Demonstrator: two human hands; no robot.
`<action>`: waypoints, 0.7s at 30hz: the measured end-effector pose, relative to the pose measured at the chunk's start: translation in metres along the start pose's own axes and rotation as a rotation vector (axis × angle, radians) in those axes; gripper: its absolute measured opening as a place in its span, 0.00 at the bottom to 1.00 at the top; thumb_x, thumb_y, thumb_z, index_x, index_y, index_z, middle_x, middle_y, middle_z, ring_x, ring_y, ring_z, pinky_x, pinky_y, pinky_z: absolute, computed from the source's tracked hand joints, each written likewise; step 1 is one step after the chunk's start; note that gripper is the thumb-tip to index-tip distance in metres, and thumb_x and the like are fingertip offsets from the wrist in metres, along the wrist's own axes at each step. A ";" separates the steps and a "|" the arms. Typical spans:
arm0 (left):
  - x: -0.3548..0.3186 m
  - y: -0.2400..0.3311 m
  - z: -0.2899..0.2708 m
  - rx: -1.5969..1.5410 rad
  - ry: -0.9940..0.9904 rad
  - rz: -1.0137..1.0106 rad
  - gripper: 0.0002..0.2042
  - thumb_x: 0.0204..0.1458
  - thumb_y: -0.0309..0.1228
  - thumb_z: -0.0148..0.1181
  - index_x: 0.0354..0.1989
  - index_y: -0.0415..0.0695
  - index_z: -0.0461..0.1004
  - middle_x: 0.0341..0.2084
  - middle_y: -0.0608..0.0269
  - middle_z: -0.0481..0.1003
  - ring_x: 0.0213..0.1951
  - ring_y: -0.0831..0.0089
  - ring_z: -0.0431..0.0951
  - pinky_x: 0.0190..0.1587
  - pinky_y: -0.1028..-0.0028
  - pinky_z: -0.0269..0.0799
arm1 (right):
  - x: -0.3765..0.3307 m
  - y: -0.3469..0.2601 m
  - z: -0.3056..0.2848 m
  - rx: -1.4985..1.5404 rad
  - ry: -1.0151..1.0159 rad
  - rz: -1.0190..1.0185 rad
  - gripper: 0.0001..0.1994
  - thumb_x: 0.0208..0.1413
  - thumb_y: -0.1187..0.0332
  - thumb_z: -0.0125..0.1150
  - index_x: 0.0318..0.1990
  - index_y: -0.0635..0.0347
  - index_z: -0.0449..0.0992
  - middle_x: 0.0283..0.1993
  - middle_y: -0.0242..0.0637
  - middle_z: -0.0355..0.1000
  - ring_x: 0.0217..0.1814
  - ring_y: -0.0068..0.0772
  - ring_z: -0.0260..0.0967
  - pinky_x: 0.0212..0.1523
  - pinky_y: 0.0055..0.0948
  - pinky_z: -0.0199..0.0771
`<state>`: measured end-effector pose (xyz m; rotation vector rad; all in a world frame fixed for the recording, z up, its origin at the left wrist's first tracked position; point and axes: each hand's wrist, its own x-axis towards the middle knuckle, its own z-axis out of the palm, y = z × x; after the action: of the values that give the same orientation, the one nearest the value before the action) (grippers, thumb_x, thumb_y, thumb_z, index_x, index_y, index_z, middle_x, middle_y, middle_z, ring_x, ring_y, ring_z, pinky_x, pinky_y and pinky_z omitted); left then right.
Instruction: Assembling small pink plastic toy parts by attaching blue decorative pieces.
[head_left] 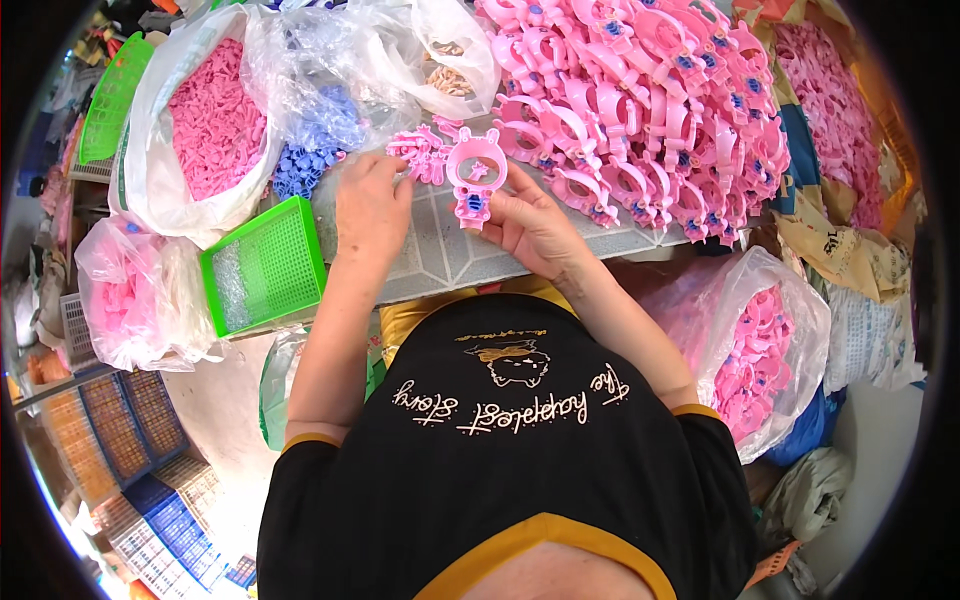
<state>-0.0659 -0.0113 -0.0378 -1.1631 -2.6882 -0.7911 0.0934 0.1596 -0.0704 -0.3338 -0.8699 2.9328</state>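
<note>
My right hand grips a pink plastic toy piece by its lower end. This piece has an open ring, two small ears on top and a blue part low on its body. Just left of it, my left hand is closed with curled fingers at the edge of a small heap of pink parts; what its fingers hold, if anything, is hidden. Beyond the left hand lies a pile of small blue parts. Right of the toy piece, a tall heap of similar pink ring pieces covers the table.
A white bag of pink parts and a green basket stand on the left. A clear bag lies at the back. Bags of pink pieces are at the right. The grey table ends close to my body.
</note>
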 end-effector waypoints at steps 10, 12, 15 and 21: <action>-0.003 -0.005 -0.005 0.258 -0.084 -0.117 0.09 0.53 0.35 0.67 0.38 0.44 0.82 0.38 0.56 0.78 0.45 0.51 0.78 0.47 0.54 0.75 | -0.003 -0.002 -0.003 0.055 -0.005 -0.014 0.28 0.69 0.68 0.58 0.74 0.50 0.58 0.63 0.39 0.72 0.59 0.41 0.76 0.61 0.45 0.78; 0.001 0.001 -0.010 0.161 -0.057 -0.056 0.09 0.54 0.34 0.66 0.38 0.43 0.82 0.37 0.54 0.78 0.43 0.51 0.79 0.46 0.55 0.75 | -0.002 0.000 -0.003 0.058 0.009 -0.031 0.28 0.69 0.68 0.57 0.74 0.49 0.58 0.63 0.38 0.71 0.60 0.39 0.75 0.62 0.46 0.77; 0.017 0.011 -0.013 0.149 0.069 0.058 0.07 0.55 0.31 0.64 0.38 0.41 0.81 0.35 0.51 0.79 0.41 0.49 0.79 0.46 0.56 0.75 | 0.000 0.002 0.000 0.053 0.031 -0.064 0.27 0.70 0.68 0.55 0.74 0.48 0.58 0.64 0.37 0.71 0.62 0.36 0.74 0.64 0.48 0.75; 0.062 0.019 -0.008 0.065 0.228 0.163 0.06 0.56 0.25 0.61 0.38 0.39 0.81 0.37 0.51 0.80 0.41 0.49 0.79 0.46 0.56 0.75 | 0.002 0.003 -0.003 0.067 0.008 -0.073 0.26 0.71 0.67 0.54 0.74 0.47 0.57 0.65 0.38 0.70 0.66 0.39 0.71 0.66 0.52 0.72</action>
<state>-0.0970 0.0358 -0.0047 -1.1803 -2.3840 -0.7540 0.0921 0.1593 -0.0749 -0.3023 -0.7634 2.8836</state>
